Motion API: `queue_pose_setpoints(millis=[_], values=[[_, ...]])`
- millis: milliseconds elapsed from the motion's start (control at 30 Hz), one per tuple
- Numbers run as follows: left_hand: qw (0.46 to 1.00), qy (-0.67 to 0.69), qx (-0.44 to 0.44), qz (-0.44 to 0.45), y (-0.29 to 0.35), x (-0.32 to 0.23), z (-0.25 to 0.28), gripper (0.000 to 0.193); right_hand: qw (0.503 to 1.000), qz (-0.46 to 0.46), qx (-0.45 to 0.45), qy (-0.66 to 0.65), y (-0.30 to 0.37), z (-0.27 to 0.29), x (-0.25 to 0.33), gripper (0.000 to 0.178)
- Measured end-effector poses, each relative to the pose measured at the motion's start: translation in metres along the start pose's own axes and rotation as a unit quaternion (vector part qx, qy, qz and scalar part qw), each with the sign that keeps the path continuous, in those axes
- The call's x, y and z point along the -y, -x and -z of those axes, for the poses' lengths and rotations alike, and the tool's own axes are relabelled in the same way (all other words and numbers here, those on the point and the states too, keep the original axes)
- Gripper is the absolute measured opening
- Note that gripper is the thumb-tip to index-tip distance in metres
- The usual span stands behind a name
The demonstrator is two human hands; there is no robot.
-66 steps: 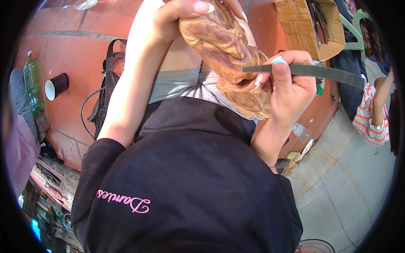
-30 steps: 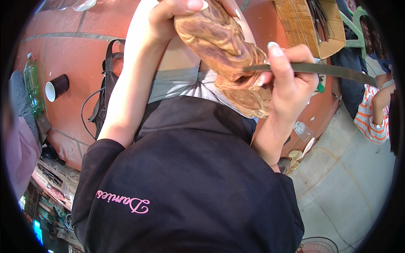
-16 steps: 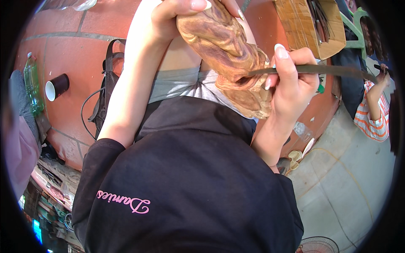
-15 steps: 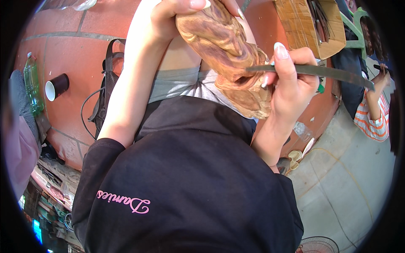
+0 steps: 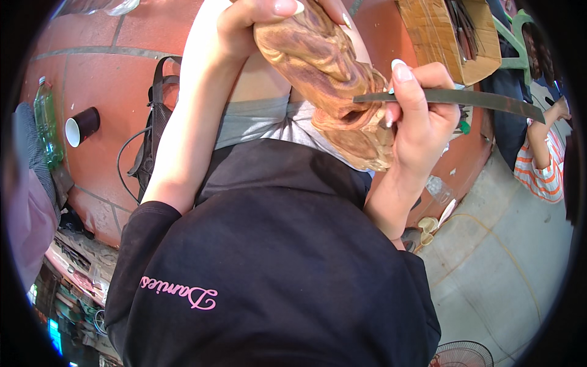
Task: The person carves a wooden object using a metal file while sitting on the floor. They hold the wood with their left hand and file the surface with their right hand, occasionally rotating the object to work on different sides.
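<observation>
A carved piece of brown wood [image 5: 324,61] with wavy relief and a dark hollow leans over my lap. My left hand [image 5: 254,21] is closed around its upper end, thumb on top and fingertips at the far side. In my right hand [image 5: 422,110], a long thin dark metal file [image 5: 483,100] is pinched between thumb and fingers. The narrow tip of the file lies over the carving just above the hollow; whether it touches the wood is hard to tell. Some right fingertips rest by the carving's edge.
On the red tiles at left are a dark cup [image 5: 82,126], a green plastic bottle [image 5: 47,125] and a black bag [image 5: 153,122]. A cardboard box [image 5: 437,37] holding thin tools stands at upper right. Another person's striped sleeve [image 5: 541,168] shows at right, a fan [image 5: 463,355] below.
My right hand has shifted slightly up and left, and the file has tilted a little, its outer end rising. The carving and my left hand stay nearly still.
</observation>
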State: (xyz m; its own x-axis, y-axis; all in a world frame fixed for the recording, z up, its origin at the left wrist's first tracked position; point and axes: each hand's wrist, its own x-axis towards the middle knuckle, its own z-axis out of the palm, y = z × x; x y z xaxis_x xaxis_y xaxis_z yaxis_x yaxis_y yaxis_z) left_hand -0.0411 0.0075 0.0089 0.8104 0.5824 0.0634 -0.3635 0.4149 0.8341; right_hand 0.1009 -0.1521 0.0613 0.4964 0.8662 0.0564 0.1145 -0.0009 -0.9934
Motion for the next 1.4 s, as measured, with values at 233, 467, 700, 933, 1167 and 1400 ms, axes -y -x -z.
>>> queue_pose_setpoints(millis=[233, 467, 700, 933, 1167, 1400], values=[[0.997, -0.021, 0.067, -0.045, -0.006, 0.005, 0.006, 0.055, 1.000, 0.011, -0.003, -0.019, 0.001, 0.008, -0.003, 0.019], [0.997, -0.019, 0.057, -0.042, -0.005, 0.004, 0.005, 0.055, 1.000, 0.011, -0.014, -0.020, 0.001, -0.001, -0.001, 0.020], [0.998, -0.012, 0.049, -0.040, -0.003, 0.005, 0.002, 0.055, 0.998, 0.010, -0.012, -0.061, 0.000, 0.010, -0.009, 0.017], [0.998, -0.009, 0.040, -0.037, -0.003, 0.003, 0.001, 0.055, 0.996, -0.012, 0.022, -0.089, -0.004, 0.020, -0.014, 0.031], [0.999, -0.001, 0.025, -0.042, -0.004, 0.003, 0.001, 0.056, 0.995, -0.030, 0.069, -0.065, -0.015, 0.015, -0.010, 0.031], [0.999, -0.006, 0.025, -0.042, -0.004, 0.006, 0.003, 0.055, 0.997, -0.021, 0.055, -0.046, -0.015, 0.016, -0.015, 0.030]])
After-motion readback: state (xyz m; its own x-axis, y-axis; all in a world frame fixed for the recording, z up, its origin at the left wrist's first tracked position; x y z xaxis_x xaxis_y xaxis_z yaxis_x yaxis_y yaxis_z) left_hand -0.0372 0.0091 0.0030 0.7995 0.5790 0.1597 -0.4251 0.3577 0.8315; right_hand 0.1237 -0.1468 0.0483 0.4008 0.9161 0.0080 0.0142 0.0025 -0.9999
